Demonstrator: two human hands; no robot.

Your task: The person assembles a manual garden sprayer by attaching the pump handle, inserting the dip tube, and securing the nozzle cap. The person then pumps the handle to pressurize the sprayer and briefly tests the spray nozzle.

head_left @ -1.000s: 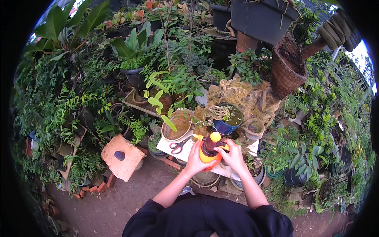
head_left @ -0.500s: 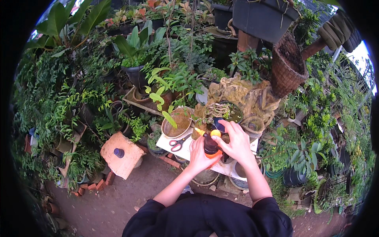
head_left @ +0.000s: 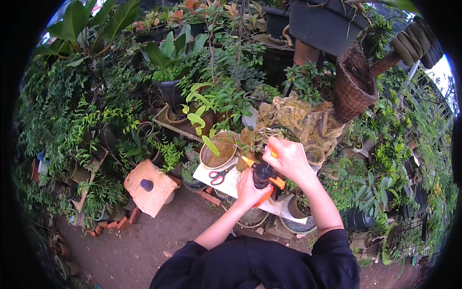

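Lifted since earlier, right hand (head_left: 291,161) grips the pump top while left hand (head_left: 249,189) clasps the orange sprayer bottle (head_left: 265,179).

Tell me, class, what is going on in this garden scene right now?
A person in a dark top stands among potted plants, gripping an orange and black spray bottle with the left hand, while the right hand works its top. Red-handled scissors lie on the white board beside a soil-filled pot.

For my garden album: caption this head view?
Both hands grip an orange spray bottle among potted plants.
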